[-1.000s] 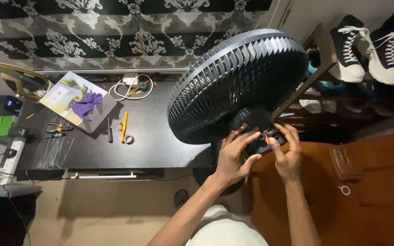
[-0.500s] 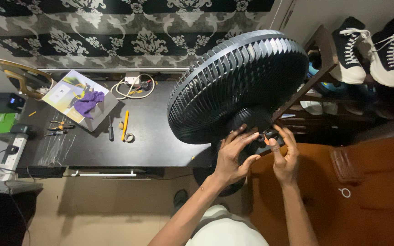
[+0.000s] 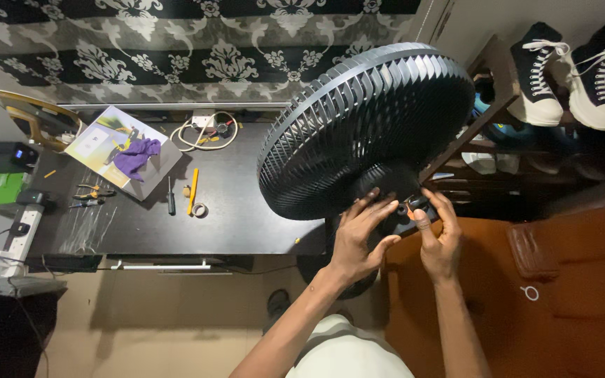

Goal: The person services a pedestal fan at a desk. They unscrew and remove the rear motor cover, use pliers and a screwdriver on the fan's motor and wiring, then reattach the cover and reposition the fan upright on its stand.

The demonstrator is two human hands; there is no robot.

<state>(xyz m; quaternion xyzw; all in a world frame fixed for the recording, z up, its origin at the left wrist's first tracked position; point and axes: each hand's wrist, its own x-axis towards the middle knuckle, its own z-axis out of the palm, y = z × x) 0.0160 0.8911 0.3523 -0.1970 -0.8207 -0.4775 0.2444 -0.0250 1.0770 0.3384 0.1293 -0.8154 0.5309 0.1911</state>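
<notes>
A large black pedestal fan point(image 3: 358, 126) with a ribbed grille fills the middle of the head view, tilted toward the table. My left hand point(image 3: 358, 238) rests with spread fingers on the fan's motor housing behind the grille. My right hand point(image 3: 439, 238) pinches a small black knob point(image 3: 411, 208) at the back of the housing with thumb and fingers. The fan's round base shows dimly below my hands.
A dark table point(image 3: 232, 224) carries a screwdriver point(image 3: 171, 196), a yellow tool point(image 3: 193, 190), pliers point(image 3: 92, 190), a purple cloth point(image 3: 136, 155) on a booklet and a coiled white cable point(image 3: 201, 133). Sneakers point(image 3: 537, 77) stand on a wooden shelf at right. A power strip point(image 3: 19, 234) lies at left.
My hands stay on the fan's rear housing. The fingers have shifted slightly around the knob, and the view has drifted a little.
</notes>
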